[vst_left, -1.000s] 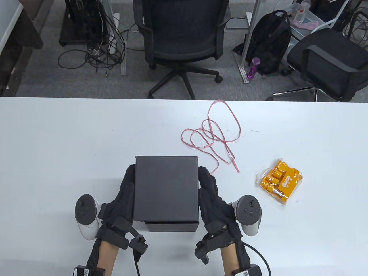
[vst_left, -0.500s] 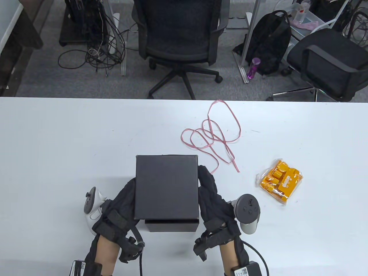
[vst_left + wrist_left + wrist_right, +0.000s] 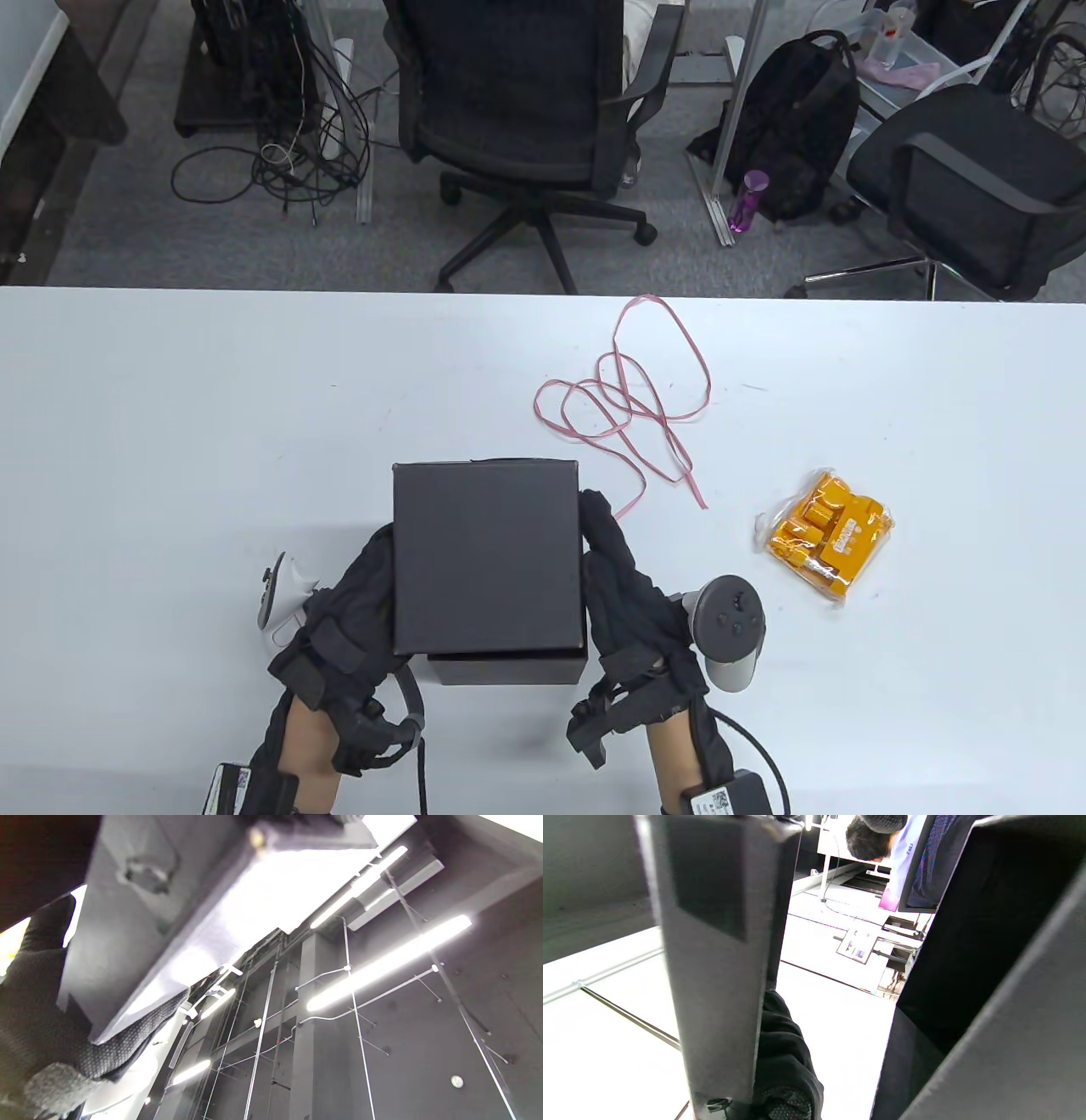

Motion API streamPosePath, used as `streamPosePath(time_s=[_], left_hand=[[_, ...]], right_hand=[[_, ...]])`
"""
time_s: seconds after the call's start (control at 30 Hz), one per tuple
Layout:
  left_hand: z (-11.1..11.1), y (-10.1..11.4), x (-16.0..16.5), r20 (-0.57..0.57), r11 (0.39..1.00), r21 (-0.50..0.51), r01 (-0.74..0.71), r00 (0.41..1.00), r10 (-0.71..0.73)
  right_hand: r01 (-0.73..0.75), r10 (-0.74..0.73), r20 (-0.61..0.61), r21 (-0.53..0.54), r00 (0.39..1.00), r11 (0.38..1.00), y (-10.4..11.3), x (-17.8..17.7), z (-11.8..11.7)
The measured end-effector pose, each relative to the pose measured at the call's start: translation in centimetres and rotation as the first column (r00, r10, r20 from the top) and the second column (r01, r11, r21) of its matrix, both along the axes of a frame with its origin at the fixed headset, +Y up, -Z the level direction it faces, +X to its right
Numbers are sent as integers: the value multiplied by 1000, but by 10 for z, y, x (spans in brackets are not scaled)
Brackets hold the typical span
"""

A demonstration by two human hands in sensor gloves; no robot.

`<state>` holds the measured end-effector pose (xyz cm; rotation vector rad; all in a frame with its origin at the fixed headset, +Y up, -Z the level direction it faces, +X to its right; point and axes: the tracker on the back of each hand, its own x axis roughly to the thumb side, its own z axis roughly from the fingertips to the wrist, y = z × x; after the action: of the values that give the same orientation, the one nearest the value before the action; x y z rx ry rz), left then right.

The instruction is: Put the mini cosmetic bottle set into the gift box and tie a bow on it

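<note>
Table view: white desk [image 3: 170,407] fills the lower frame. Landmark is the black gift box lid [image 3: 488,556], raised off the box base [image 3: 507,668], whose near edge shows just under the lid's near side.

Left hand [image 3: 361,598] is pressed against the lid's left wall, fingers running along that side; its tips are hidden behind the lid. Right hand [image 3: 624,586] is set against the lid's right wall, fingers extended along it toward the far corner. Both hands carry the lid between them, fingers fairly straight rather than curled.

Left wrist view: gloved fingers [image 3: 38,1005] lie flat against a grey lid surface [image 3: 127,942], ceiling lights beyond. Right wrist view: the lid wall [image 3: 712,942] stands edge-on, a gloved fingertip [image 3: 780,1052] beside it, the dark box base [image 3: 967,942] to its right with a gap between.

Pink ribbon [image 3: 632,399] lies in loose loops beyond the lid's far right corner, one end trailing near it.

Mini cosmetic bottle set [image 3: 825,536], orange in a clear bag, lies on the desk well to the right of the lid, apart from both hands.
</note>
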<state>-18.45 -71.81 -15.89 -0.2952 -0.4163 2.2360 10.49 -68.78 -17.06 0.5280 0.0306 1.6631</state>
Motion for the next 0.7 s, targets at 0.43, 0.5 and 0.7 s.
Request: streamPosePath(time_s=[0.43,0.5,0.7], left_hand=[[14,51,-44,-384,920,242,309,901,-202],[16,55,-50,-444,886,240,397,857,-263],[19,55,-66,-626,715,44,697,578,-524]], right_hand=[[-58,53,158,25,986,998,-3,26,-7],[-60,56,175,20,983,998,-4,30,-8],[-64,62,211,0,975,998,-9,38,-11]])
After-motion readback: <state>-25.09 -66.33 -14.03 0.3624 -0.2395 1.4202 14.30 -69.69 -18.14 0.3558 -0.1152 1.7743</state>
